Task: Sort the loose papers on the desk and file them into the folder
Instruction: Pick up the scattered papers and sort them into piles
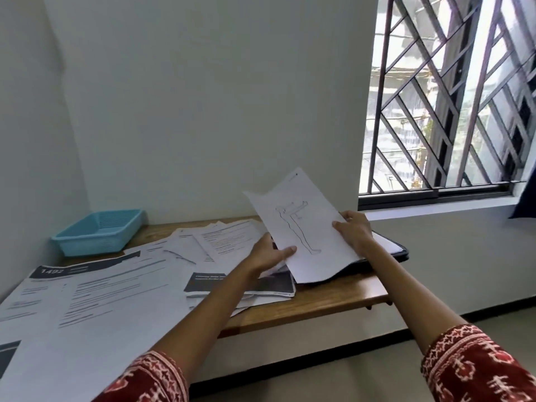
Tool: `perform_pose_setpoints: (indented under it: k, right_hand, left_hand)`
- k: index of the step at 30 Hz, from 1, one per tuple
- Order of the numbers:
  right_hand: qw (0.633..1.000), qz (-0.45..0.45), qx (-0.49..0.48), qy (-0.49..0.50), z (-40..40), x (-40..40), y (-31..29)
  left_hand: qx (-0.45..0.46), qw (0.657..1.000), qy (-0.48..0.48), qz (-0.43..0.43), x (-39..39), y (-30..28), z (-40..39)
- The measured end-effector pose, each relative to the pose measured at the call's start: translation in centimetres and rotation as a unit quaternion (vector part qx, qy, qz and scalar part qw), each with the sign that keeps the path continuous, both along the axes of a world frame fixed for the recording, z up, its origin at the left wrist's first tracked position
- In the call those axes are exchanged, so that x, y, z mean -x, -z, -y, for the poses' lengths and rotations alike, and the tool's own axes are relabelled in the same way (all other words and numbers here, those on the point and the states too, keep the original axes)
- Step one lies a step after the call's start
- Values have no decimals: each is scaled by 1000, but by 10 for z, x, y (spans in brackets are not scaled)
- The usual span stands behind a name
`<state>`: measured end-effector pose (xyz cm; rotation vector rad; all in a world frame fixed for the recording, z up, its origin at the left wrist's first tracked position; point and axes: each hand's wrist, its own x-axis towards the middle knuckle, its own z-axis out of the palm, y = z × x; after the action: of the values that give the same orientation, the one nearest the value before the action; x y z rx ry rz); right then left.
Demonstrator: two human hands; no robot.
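A blue basket (100, 231) sits at the far left corner of the desk (313, 306), against the wall; nothing shows through its slotted walls, though its floor is mostly hidden. A dark folder (391, 250) lies open at the far right end of the desk, with white sheets showing inside it, its right edge reaching the desk's end below the window sill (435, 210). Both hands hold a sheet (304, 227) with a line drawing of a standing figure, raised and tilted above the folder's near-left part. The left hand (269, 253) pinches the sheet's near-left edge, thumb on top and fingers underneath. The right hand (355, 230) grips the right edge, thumb on the face, fingers curled behind. The sheet's near corner sags toward the folder; whether it touches cannot be told. Loose papers (95, 300) cover most of the desk from the near left to the middle, overlapping one another, some hanging past the near edge. A booklet (240, 282) with a dark cover lies just left of the folder, under the left wrist. Bare wood shows only along the near right edge and by the basket. A barred window (446, 97) fills the far right.
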<state>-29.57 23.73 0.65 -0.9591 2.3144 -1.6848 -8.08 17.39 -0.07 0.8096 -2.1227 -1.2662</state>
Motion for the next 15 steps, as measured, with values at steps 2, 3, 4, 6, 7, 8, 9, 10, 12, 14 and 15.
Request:
perform_pose_setpoints:
  k: [2,3,4,6,7,8,9,10,12,14,15]
  right_hand:
    - [999,-21,-46,18,-9,11,12]
    - [998,-26,-55,26,-11,15,19]
    - [997,-32,-58,33,-12,18,24]
    - [997,-40,-55,41,-11,23,29]
    - [997,-42,-52,43,-9,25,30]
    - [997,-42,-49,44,-8,25,29]
    - [997,-42,-47,43,-6,25,29]
    - [997,-41,-43,41,-5,25,29]
    - [998,-37,-29,40,-4,23,30]
    - [999,-30,-1,42,-3,21,30]
    - [998,-32,16,46,-2,19,28]
  left_hand:
    - [19,999,-8,37,13,13,0]
    - [24,998,-8,51,17,19,2]
    - [30,998,-8,61,21,23,3]
    - [40,997,-22,70,25,27,7]
    - [39,996,-30,68,26,28,10]
    - [35,997,-35,66,27,29,12]
    - [29,997,-37,62,27,30,14]
    - [23,997,-38,60,26,30,15]
    - [11,998,-36,47,25,31,17]
    - [-7,999,-35,27,23,30,18]
    - [-15,999,-38,16,23,29,18]
